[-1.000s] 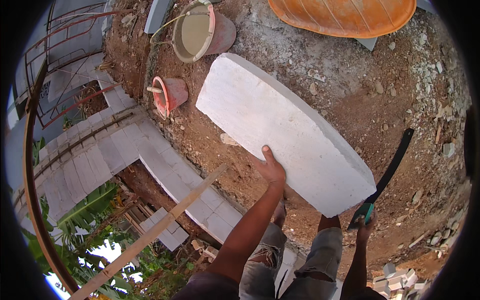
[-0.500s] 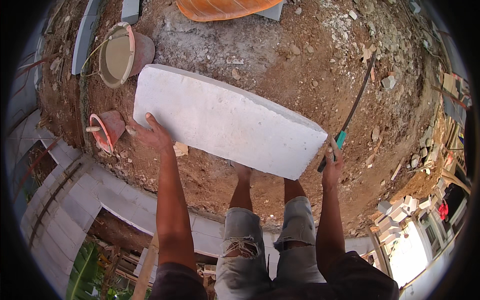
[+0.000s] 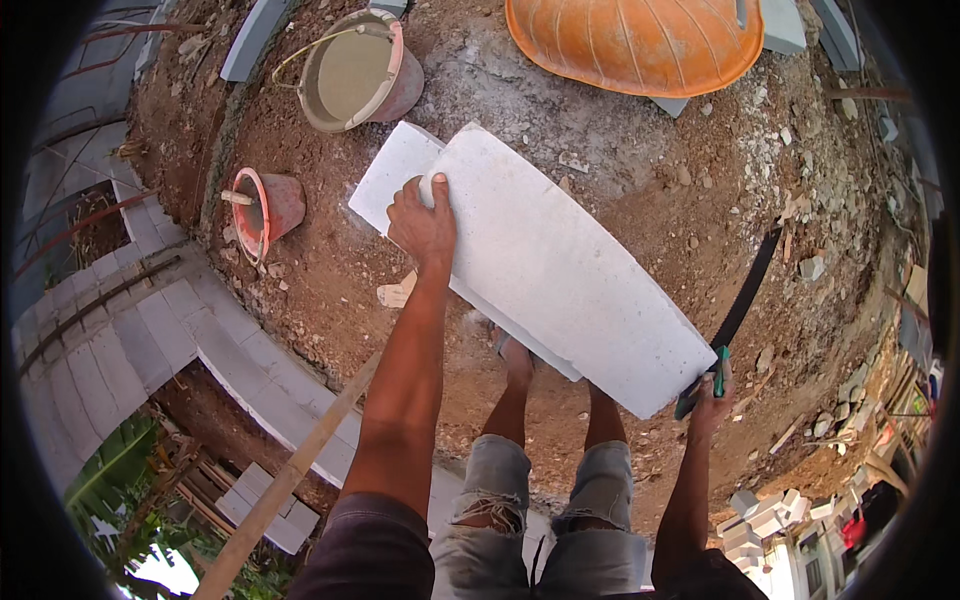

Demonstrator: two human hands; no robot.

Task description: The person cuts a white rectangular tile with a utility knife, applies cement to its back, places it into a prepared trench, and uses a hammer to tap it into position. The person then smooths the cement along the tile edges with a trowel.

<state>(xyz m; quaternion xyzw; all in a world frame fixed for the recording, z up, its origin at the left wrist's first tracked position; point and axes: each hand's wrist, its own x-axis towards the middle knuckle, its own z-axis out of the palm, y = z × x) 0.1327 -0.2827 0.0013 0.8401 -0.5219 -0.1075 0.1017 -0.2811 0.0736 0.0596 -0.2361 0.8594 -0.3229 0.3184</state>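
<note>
A long white lightweight concrete block lies slantwise before me, overlapping a second white block beneath it. My left hand grips the far left end of the upper block, its thumb on top and its fingers around the edge. At the near right corner, my right hand is closed on the green handle of a handsaw and sits against the block. The saw's black blade points away from me. Most of the lower block is hidden.
A large bucket of grey liquid and a smaller red bucket stand on the left. An orange tub-like shell lies at the far side. A wooden pole slants beside my left arm. Rubble litters the right.
The upper block has shifted right and turned more slantwise, uncovering part of the block beneath. My left hand has moved to its far end. The saw moved right and nearer with my right hand.
</note>
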